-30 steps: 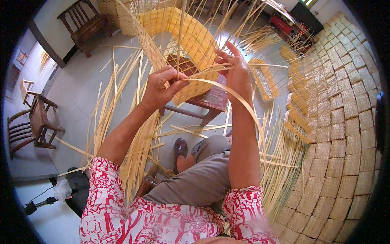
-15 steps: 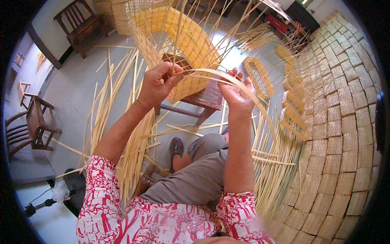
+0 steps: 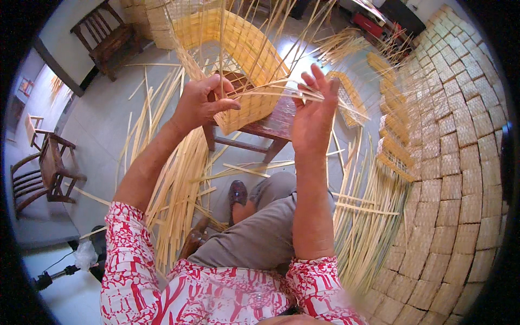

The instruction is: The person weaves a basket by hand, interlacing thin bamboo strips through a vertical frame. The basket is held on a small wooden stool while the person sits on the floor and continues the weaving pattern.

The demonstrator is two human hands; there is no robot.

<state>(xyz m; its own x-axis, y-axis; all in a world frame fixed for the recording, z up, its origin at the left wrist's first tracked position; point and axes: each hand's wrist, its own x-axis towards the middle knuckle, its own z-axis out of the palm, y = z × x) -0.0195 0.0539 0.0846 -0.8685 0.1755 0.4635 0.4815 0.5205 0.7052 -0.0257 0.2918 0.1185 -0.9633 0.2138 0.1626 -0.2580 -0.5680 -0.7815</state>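
Note:
A partly woven yellow basket [image 3: 238,40] stands tilted on a low reddish-brown wooden stool [image 3: 276,122]. Loose upright strips rise from its rim. My left hand [image 3: 201,105] is at the basket's near left edge, its fingers curled around a thin upright strip and its thumb stretched out to the right. Light woven strips [image 3: 273,88] run from beside that hand toward my right hand [image 3: 314,114]. The right hand is raised, fingers apart and slightly bent, with the strips crossing at its palm; a firm grip on them does not show.
Long pale strips [image 3: 179,184] lie in heaps on the floor to the left, and more strips [image 3: 365,216] lie to the right. Stacked woven pieces [image 3: 449,179] cover the right side. Several yellow basket pieces [image 3: 392,135] stand before them. Wooden chairs [image 3: 54,162] are at the left.
The broad strip that arched over my right hand now lies flatter across it. My right hand has turned upward, fingers raised. My left hand has shifted slightly left and down, its thumb now straightened.

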